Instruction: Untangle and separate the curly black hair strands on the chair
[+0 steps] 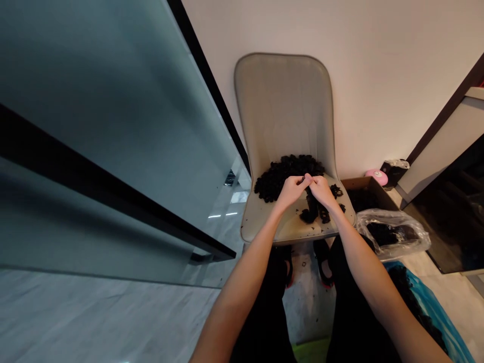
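A beige chair (283,101) stands against the wall in front of me, with a heap of small black pieces (287,171) on its seat. My left hand (292,190) and my right hand (322,189) meet above the seat, fingertips pinched together on a small black piece (310,199) that hangs between them. More black pieces (312,216) lie scattered on the seat just below my hands.
A glass tabletop with a black frame (113,126) fills the left. To the right are a cardboard box (365,194), a clear plastic bag of black pieces (391,234), a blue bag (431,302) and a pink object (377,176). My legs and feet are below the chair.
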Available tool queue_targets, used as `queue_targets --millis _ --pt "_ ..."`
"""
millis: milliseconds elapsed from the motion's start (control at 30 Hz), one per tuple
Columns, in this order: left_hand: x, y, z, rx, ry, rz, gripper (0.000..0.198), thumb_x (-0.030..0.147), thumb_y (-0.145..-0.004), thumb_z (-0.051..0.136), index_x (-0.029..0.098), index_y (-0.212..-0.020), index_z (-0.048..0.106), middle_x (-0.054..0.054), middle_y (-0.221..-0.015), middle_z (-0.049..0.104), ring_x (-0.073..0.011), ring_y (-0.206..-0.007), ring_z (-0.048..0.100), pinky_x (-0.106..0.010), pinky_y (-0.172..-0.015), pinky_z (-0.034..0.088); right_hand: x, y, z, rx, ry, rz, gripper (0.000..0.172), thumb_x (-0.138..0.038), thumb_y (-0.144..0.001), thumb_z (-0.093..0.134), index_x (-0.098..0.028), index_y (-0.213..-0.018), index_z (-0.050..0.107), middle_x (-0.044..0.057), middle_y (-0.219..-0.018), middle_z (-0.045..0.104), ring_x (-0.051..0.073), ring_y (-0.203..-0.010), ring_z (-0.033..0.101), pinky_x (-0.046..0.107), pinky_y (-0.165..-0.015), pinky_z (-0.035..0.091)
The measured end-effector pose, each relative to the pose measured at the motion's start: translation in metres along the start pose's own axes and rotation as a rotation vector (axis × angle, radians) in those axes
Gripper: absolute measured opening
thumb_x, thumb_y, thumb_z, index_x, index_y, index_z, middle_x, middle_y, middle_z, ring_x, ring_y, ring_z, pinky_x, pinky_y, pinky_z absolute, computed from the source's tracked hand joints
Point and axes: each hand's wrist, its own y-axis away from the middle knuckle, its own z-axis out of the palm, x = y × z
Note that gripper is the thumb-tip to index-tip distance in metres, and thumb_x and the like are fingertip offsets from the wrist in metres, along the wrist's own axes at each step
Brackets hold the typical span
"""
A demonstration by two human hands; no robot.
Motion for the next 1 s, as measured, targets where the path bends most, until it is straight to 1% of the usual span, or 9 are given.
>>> queue_targets --millis 100,233,367,533,667,767,833,933,1000 --pt "-0.003 -0.002 -0.002 -0.101 0.078 -0.040 0.065 0.073 -0.085 0.058 0.019 -0.053 0.043 0.004 -0.051 0.033 -0.0089 -0.051 0.026 -0.028 -0.052 0.016 -0.001 0.000 -0.002 -0.046 -0.103 0.063 0.066 -0.078 -0.082 0.050 -0.022 -0.050 0.038 -0.003 -0.050 0.034 0.011 -0.056 0.031 0.030 -0.056 0.020" --pt "0.000 -0.006 0.003 -0.114 0.242 -0.051 0.063 0.071 -0.084 0.061 0.019 -0.055 0.044 0.004 -0.052 0.034 -0.0081 -0.050 0.026 -0.027 -0.052 0.018 -0.006 0.002 0.000 -0.055 -0.420 0.168 0.062 -0.077 -0.078 0.060 -0.020 -0.055 0.051 -0.003 -0.051 0.045 0.011 -0.056 0.039 0.028 -0.056 0.029" --pt "-0.004 -0.014 0.012 -0.065 0.367 -0.070 0.055 0.061 -0.081 0.069 0.019 -0.055 0.044 0.006 -0.052 0.032 -0.0078 -0.050 0.027 -0.026 -0.051 0.020 -0.012 0.004 0.006 0.050 -0.659 0.275 0.054 -0.068 -0.075 0.071 -0.020 -0.058 0.054 -0.004 -0.054 0.049 0.010 -0.055 0.041 0.026 -0.057 0.034" --pt "-0.011 -0.018 0.024 0.071 0.484 -0.066 0.043 0.044 -0.080 0.071 0.018 -0.056 0.048 0.005 -0.054 0.039 -0.0074 -0.052 0.033 -0.023 -0.051 0.024 -0.009 0.000 0.017 0.157 -0.846 0.391 0.045 -0.056 -0.080 0.075 -0.019 -0.062 0.057 -0.005 -0.053 0.051 0.009 -0.053 0.042 0.025 -0.057 0.036" --pt "-0.003 -0.016 0.029 0.157 0.696 -0.138 0.046 0.042 -0.083 0.067 0.020 -0.054 0.039 0.005 -0.051 0.035 -0.0077 -0.049 0.034 -0.023 -0.051 0.030 -0.009 -0.004 0.023 0.202 -0.943 0.476 0.043 -0.053 -0.087 0.070 -0.021 -0.063 0.054 -0.006 -0.051 0.050 0.010 -0.051 0.044 0.025 -0.056 0.039" --pt "0.006 -0.014 0.027 0.209 0.714 -0.166 0.046 0.043 -0.089 0.060 0.020 -0.055 0.039 0.004 -0.052 0.039 -0.0085 -0.050 0.036 -0.024 -0.053 0.033 -0.013 -0.006 0.022 0.160 -0.893 0.451 0.046 -0.056 -0.091 0.062 -0.022 -0.063 0.050 -0.005 -0.052 0.050 0.011 -0.050 0.045 0.025 -0.057 0.041" --pt "0.009 -0.012 0.021 0.187 0.555 -0.159 0.044 0.044 -0.090 0.062 0.020 -0.057 0.045 0.003 -0.053 0.043 -0.0091 -0.050 0.038 -0.024 -0.052 0.032 -0.014 -0.005 0.017 0.142 -0.761 0.394 0.049 -0.064 -0.090 0.058 -0.022 -0.064 0.050 -0.004 -0.053 0.050 0.012 -0.052 0.046 0.026 -0.056 0.041" --pt "0.008 -0.006 0.011 0.116 0.246 -0.087 0.037 0.042 -0.087 0.068 0.019 -0.062 0.053 0.003 -0.054 0.048 -0.0101 -0.050 0.042 -0.024 -0.051 0.030 -0.010 -0.004 0.009 0.166 -0.425 0.239 0.058 -0.073 -0.086 0.054 -0.022 -0.059 0.047 -0.003 -0.053 0.046 0.014 -0.055 0.045 0.028 -0.056 0.035" --pt "0.007 -0.001 0.003 0.075 0.131 -0.044 0.030 0.040 -0.087 0.068 0.019 -0.069 0.058 0.003 -0.056 0.054 -0.0108 -0.050 0.047 -0.024 -0.052 0.032 -0.005 -0.002 0.005 0.178 -0.209 0.155 0.062 -0.074 -0.086 0.051 -0.022 -0.054 0.044 -0.003 -0.051 0.042 0.013 -0.056 0.042 0.030 -0.057 0.031"
